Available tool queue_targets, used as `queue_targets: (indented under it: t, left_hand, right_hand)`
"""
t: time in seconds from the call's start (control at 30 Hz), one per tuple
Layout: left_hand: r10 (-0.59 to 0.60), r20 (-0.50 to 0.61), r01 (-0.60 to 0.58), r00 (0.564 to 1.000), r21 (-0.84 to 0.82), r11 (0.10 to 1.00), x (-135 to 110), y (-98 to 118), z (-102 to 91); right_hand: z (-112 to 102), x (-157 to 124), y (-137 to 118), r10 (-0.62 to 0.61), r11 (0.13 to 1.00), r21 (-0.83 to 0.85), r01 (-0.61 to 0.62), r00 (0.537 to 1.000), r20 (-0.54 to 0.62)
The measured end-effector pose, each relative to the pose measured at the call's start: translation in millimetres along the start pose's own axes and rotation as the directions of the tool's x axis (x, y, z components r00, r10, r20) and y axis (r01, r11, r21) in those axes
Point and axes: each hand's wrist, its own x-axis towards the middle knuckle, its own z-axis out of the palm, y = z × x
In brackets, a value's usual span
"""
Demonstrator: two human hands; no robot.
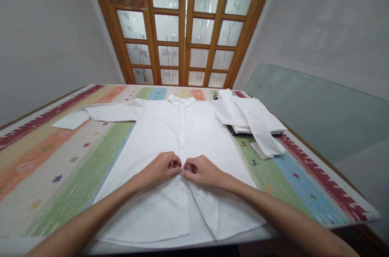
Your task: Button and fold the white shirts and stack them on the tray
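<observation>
A white long-sleeved shirt (152, 135) lies face up with its collar (181, 100) toward the far side. Its button placket (182, 127) is done up in the upper part; below my hands the two front edges spread apart. My left hand (165, 164) pinches the placket from the left, fingers curled. Close against it, my right hand (202, 170) pinches the same spot from the right. Any button between the fingertips is hidden. One sleeve (112, 112) stretches out to the left; the other sleeve (258, 127) bends down over a folded pile on the right.
Beneath the shirt is a striped, patterned cloth (73, 160) on the table. A pile of folded white and dark garments (270, 117) sits at the right. Beyond the table stand wooden doors with glass panes (168, 28). A pale green panel (319, 107) leans along the right wall.
</observation>
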Motion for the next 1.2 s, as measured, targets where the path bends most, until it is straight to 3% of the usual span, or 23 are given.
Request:
queue_targets:
  t: [0.17,0.37,0.5,0.63,0.77,0.9,1.2]
  left_hand:
    - [0.033,0.009,-0.033,0.999,0.03,0.999,-11,9,5.9]
    - [0.0,0.024,-0.001,1.0,0.046,0.999,-12,14,9.2]
    - [-0.115,0.004,0.115,0.993,0.057,0.992,-10,18,10.5]
    - [-0.132,0.014,0.131,0.991,0.064,0.989,-8,24,10.7]
    - [-0.174,0.102,0.182,0.98,-0.086,0.979,-7,22,10.8]
    - [-0.262,0.267,0.343,0.927,-0.326,0.881,-7,15,8.6]
    - [-0.275,0.362,0.431,0.891,-0.481,0.763,-4,11,6.7]
  right_hand:
    - [5,-11,2,0.092,0.987,0.129,-0.098,0.994,0.052]
    - [4,-10,12,0.231,0.91,0.319,-0.265,0.963,0.141]
    - [4,-8,9,0.243,0.912,0.309,-0.271,0.962,0.124]
    - [6,-4,5,0.212,0.939,0.267,-0.217,0.976,0.05]
    - [6,0,5,0.168,0.961,0.226,-0.161,0.986,-0.008]
    - [6,1,10,0.137,0.957,0.257,-0.13,0.991,-0.009]
    - [9,1,9,0.259,0.831,0.482,-0.279,0.96,0.108]
